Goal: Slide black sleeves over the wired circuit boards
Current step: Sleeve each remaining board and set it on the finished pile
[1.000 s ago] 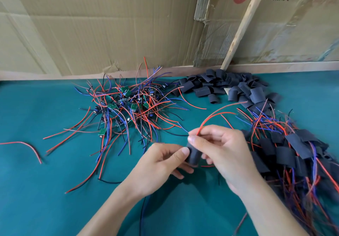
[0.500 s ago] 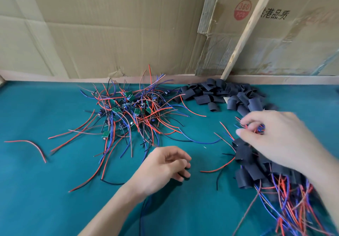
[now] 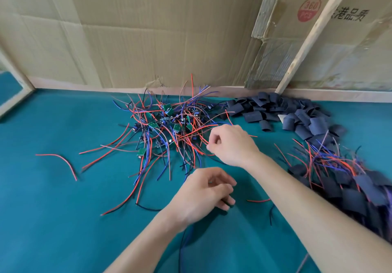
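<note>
A tangle of wired circuit boards (image 3: 167,124), small green boards with red, blue and black leads, lies on the teal table (image 3: 53,209) at centre. Loose black sleeves (image 3: 273,111) are heaped at the back right. Sleeved boards (image 3: 352,190) with wires sticking out are piled at the right edge. My right hand (image 3: 231,143) is at the tangle's right edge, thumb and forefinger pinched on red wires there. Nearer me, my left hand (image 3: 203,190) hovers over the table with fingers loosely curled, holding nothing that I can see.
A lone red wire (image 3: 61,162) lies at the left, and short red and black wire bits (image 3: 265,202) lie under my right forearm. Cardboard sheets (image 3: 148,29) wall off the back. A wooden strip (image 3: 314,33) leans against them at the right.
My right hand carried the sleeved board to the right pile, left it there, then crossed back left to the tangle of boards. My left hand let go and stayed near the table's middle.
</note>
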A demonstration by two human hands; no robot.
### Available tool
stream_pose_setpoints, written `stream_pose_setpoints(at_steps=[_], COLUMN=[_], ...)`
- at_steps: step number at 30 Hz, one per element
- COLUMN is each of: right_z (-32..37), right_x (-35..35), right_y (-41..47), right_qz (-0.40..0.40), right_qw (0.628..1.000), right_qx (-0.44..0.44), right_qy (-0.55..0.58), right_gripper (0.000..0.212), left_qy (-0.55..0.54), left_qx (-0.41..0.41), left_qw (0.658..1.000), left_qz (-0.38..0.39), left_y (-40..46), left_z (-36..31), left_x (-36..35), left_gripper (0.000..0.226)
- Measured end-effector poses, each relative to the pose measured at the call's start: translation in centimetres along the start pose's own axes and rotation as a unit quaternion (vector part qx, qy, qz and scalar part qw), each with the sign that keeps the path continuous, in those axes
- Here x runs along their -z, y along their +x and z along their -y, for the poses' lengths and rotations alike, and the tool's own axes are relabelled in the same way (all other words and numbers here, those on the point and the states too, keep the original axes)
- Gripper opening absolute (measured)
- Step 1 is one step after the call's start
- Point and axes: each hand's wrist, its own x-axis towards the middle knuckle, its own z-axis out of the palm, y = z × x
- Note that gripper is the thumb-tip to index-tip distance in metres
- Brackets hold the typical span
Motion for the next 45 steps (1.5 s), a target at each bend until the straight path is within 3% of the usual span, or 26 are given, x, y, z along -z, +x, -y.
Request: stream_pose_setpoints(at_steps=[4,9,14,19,23,34,38,40,42,45], right_z=[-0.8,-1.8,-2.1,-0.6,-0.2,0.3,1.1,0.9,0.1,-2.7], right_x=[1.7,2.5,1.4,0.8,0.2,0.7,0.6,1.2,3.3,6.4], right_y=[-1.2,-5.6,-10.1,-14.4,-15.7,-17.8,-17.7,-17.6,-17.0,-13.6], right_qz=[-0.067,-0.114,-0.144,-0.113,-0.120,-0.094,0.031,0.136,0.098,-0.070], right_qw=[0.980,0.907,0.865,0.912,0.963,0.968,0.974,0.966,0.970,0.989], right_qx=[-0.038,-0.080,-0.084,0.009,0.097,0.194,0.200,0.173,0.150,0.068], right_qy=[0.182,0.398,0.474,0.394,0.222,0.124,0.099,0.133,0.163,0.112], right_gripper=[0.024,0.016,0.013,0.006,0.010,0.012,0.007,0.019,0.026,0.035], left_qy=[-0.040,-0.185,-0.251,-0.298,-0.335,-0.367,-0.348,-0.311,-0.276,-0.221], left_qx=[0.008,0.032,0.046,0.033,0.035,0.013,0.027,0.024,0.019,0.012], left_qw=[0.999,0.978,0.961,0.951,0.939,0.930,0.937,0.950,0.961,0.975], left_qz=[-0.019,-0.086,-0.104,-0.076,-0.066,-0.033,-0.018,-0.020,-0.021,-0.028], left_y=[0.1,0.3,0.4,0.5,0.4,0.3,0.4,0.4,0.3,0.3], left_z=[-0.2,-0.6,-0.5,-0.6,-0.7,-0.7,-0.3,-0.2,-0.2,-0.4], left_x=[0.2,0.6,0.7,0.7,1.1,1.4,1.6,1.8,1.8,1.7], left_gripper=[0.012,0.018,0.021,0.025,0.027,0.034,0.042,0.045,0.045,0.035])
